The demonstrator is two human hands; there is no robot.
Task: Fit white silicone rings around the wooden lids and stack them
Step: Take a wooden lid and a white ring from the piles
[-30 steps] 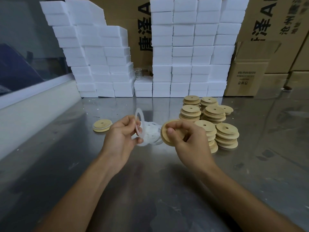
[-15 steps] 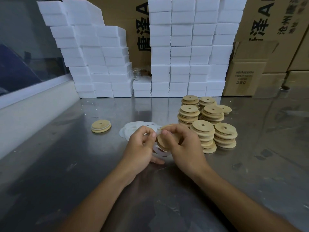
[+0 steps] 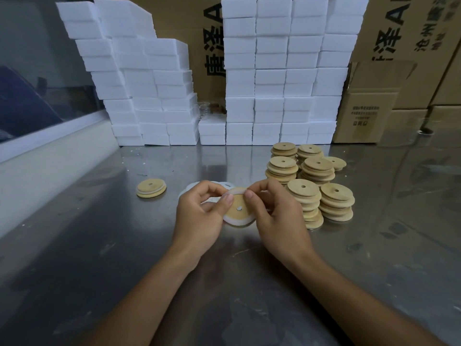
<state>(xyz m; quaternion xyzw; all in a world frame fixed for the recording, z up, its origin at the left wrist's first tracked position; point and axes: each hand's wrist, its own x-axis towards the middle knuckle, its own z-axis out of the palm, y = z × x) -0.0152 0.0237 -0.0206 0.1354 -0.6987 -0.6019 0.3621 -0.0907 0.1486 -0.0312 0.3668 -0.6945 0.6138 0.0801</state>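
Left hand: the left hand (image 3: 199, 211) curled round the left edge of a round wooden lid (image 3: 239, 208), thumb tip pressed on the lid's face, fingers bent behind it.
Right hand: the right hand (image 3: 275, 216) gripped the lid's right edge, thumb on the upper rim and forefinger hooked over the top.
Held lid: a pale, smooth wooden disc with a small hole at its centre, held just above the tabletop (image 3: 124, 245) between both hands, face tilted toward the camera.
Ring: a thin white silicone ring (image 3: 235, 222) lay round the lid's lower and left edge and showed again at the top; whether it was seated all the way round could not be told.
Loose rings: more flat white rings (image 3: 192, 189) lay on the tabletop behind the left hand, mostly hidden.
Finished lid: one wooden lid with a white band round it (image 3: 151, 188) lay flat, well to the left of the hands.
Bare lids: stacks of plain wooden lids (image 3: 311, 181), each with a centre hole, stood just right of the right hand, the nearest leaning unevenly.
Tabletop: dull, scuffed metal with soft reflections.
Background: blocky white boxes (image 3: 274, 71) were piled in columns at the far edge, with brown cardboard cartons (image 3: 369, 111) behind and to the right.
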